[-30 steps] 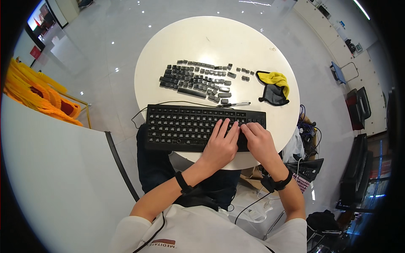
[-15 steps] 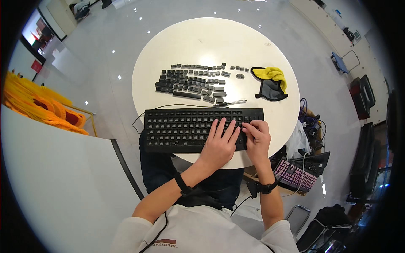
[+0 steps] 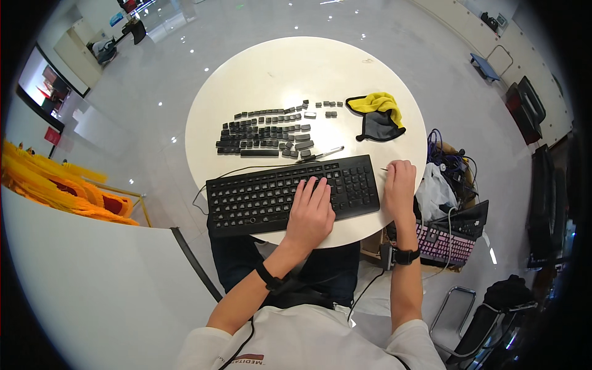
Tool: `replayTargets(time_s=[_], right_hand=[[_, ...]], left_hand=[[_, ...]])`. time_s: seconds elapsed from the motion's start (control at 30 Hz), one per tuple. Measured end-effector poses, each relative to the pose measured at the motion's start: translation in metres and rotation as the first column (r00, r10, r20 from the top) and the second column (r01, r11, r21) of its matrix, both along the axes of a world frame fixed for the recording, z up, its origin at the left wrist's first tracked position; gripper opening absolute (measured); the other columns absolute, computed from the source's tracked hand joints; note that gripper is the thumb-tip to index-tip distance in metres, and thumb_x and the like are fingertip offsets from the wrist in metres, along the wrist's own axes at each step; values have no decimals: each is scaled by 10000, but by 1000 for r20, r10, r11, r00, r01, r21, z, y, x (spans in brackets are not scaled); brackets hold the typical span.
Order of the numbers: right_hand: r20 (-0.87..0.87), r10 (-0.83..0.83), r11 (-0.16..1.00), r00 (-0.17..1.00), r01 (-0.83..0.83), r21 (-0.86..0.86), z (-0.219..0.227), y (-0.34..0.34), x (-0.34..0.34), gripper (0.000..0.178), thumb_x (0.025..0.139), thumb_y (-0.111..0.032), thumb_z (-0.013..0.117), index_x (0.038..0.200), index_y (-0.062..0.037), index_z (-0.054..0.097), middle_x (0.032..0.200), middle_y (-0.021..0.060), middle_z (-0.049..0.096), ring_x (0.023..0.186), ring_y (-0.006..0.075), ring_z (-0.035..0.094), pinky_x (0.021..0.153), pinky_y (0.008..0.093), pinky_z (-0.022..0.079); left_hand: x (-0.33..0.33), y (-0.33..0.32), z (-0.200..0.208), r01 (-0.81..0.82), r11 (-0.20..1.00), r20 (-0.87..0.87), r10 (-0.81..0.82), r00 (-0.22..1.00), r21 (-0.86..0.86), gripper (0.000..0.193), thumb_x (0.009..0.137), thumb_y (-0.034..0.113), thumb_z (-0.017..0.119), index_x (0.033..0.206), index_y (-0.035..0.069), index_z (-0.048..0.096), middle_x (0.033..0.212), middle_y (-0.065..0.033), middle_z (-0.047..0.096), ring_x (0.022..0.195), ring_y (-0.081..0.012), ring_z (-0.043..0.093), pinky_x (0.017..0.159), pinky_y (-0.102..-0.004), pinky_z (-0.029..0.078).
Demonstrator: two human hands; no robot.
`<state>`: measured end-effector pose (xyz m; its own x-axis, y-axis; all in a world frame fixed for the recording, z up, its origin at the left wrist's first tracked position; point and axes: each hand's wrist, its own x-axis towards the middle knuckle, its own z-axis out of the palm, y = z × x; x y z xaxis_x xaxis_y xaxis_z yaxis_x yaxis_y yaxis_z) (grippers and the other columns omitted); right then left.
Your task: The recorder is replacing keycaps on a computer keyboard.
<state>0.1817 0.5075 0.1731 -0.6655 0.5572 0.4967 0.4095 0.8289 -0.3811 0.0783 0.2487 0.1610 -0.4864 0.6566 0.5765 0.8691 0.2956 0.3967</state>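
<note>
A black keyboard (image 3: 246, 213) lies slightly tilted near the front of a round white table (image 3: 296, 68). Much of its key field shows small pale squares with no keycaps on them. My left hand (image 3: 311, 213) rests on it right of the middle, fingers stretched out. Just off the keyboard's right end is my right hand (image 3: 401, 185), fingers curled together; a small, thin dark tip sticks out at its left side, too small to name. Behind the keyboard, loose black keycaps (image 3: 259, 153) lie in rows. A pen (image 3: 324, 154) lies between them and the keyboard.
A yellow and grey cloth (image 3: 377, 123) lies on the table's right side. The keyboard's cable (image 3: 246, 168) runs along its back edge and over the table's left edge. Beside the table, at lower right, are a white plastic bag (image 3: 435, 191) and a keyboard with pink keys (image 3: 447, 243).
My right hand has moved right, off the keyboard. The keyboard now sits at an angle, its right end farther away. My left hand stays on it. The whole view has shifted a little.
</note>
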Motion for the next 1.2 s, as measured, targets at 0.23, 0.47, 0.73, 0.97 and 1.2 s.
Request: replayTargets(time_s=[0.23, 0.47, 0.73, 0.97, 1.2], right_hand=[[-91, 35, 966, 995, -57, -251, 0, -4, 2, 160, 1041, -62, 709, 1176, 2, 766, 1158, 185, 703, 1150, 388, 649, 1038, 470, 523], [47, 632, 766, 774, -614, -192, 84, -80, -31, 392, 808, 42, 860, 1182, -14, 757, 1251, 138, 751, 1193, 371, 687, 1044, 459, 573], [362, 668, 736, 650, -650, -191, 77, -72, -51, 222, 783, 13, 887, 988, 10, 800, 1213, 124, 783, 1211, 343, 701, 1069, 429, 601], [287, 727, 686, 624, -642, -343, 80, -64, -61, 228, 791, 27, 859, 1003, -6, 779, 1199, 140, 782, 1192, 346, 723, 1002, 420, 622], [-296, 622, 392, 725, -615, -684, 64, -13, -56, 271, 880, 64, 842, 1122, -22, 758, 1235, 69, 772, 1056, 136, 709, 922, 306, 592]], left_hand=[[-3, 1, 4, -31, 992, 82, 21, 996, 122, 370, 930, 11, 740, 1275, -117, 776, 1414, -253, 761, 1382, -452, 694, 1255, -587, 510], [-5, -1, 3, -62, 984, 133, 39, 990, 170, 322, 918, -13, 738, 1222, -104, 789, 1398, -247, 768, 1367, -444, 710, 1232, -569, 538], [-4, 1, 2, -57, 979, 163, 25, 986, 196, 321, 903, -9, 754, 1208, -101, 788, 1385, -246, 767, 1369, -444, 703, 1233, -567, 538], [-7, -2, 3, -49, 977, 162, 15, 987, 209, 302, 913, -4, 744, 1194, -110, 782, 1375, -256, 764, 1350, -452, 704, 1233, -570, 532], [-7, -1, 5, -38, 976, 155, 5, 988, 214, 301, 916, 1, 739, 1191, -113, 782, 1364, -271, 764, 1347, -460, 701, 1232, -569, 532]])
